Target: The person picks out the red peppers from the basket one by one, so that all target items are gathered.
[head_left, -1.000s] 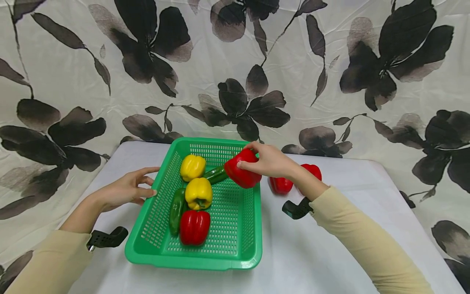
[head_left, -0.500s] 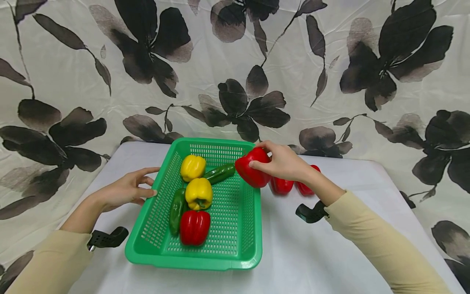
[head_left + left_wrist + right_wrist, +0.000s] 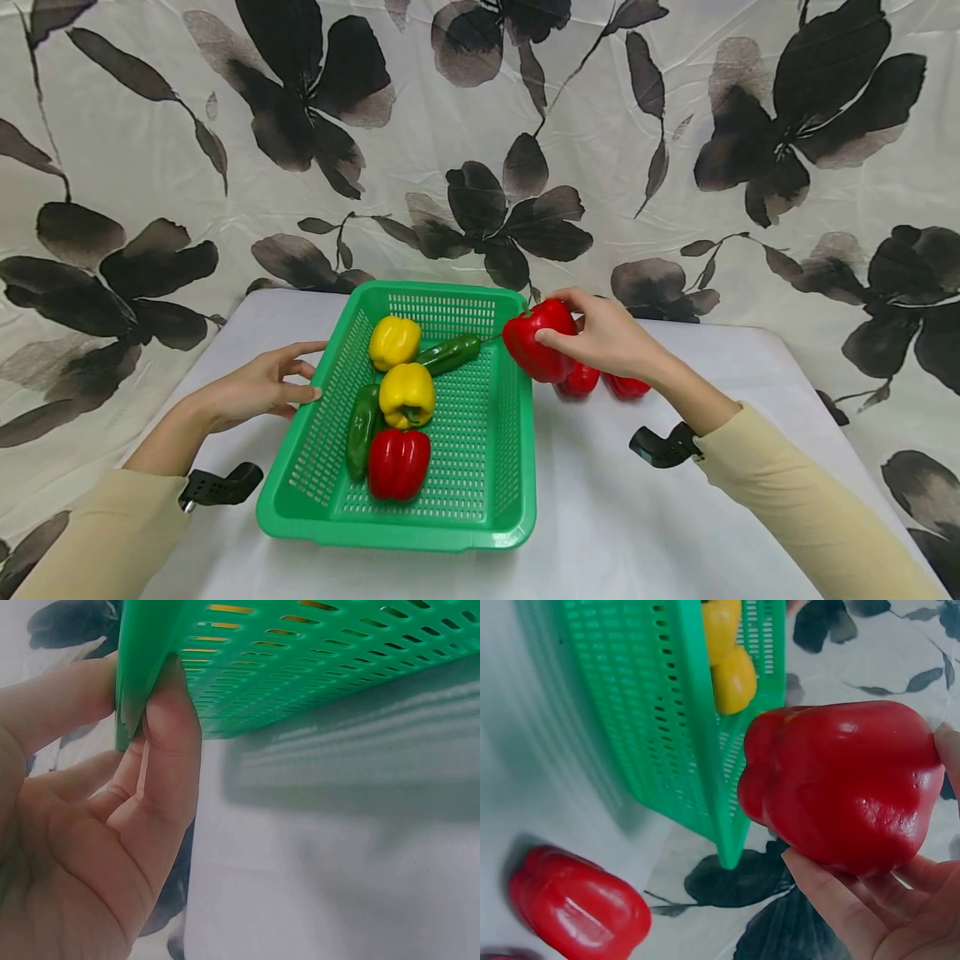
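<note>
My right hand point(image 3: 607, 333) grips a red bell pepper point(image 3: 538, 340) above the basket's right rim, thumb on the near side. In the right wrist view this pepper point(image 3: 847, 784) is held up beside the green basket. At the basket's left side, my left hand point(image 3: 262, 387) pinches the rim of the green plastic basket point(image 3: 397, 537); the left wrist view shows fingers on both sides of the rim point(image 3: 150, 667). Inside the basket lie a yellow bell pepper point(image 3: 394, 343), a second yellow one point(image 3: 407, 396), another red bell pepper point(image 3: 398, 465) and two long green vegetables point(image 3: 448, 355).
Right of the basket, two more red bell peppers point(image 3: 577, 381) lie on the white table point(image 3: 697, 492), partly behind the right hand and its pepper. A floral cloth point(image 3: 480, 108) hangs behind the table.
My right hand has carried its red bell pepper rightward, from over the basket's inside to over its right rim. The left hand and the basket have stayed put.
</note>
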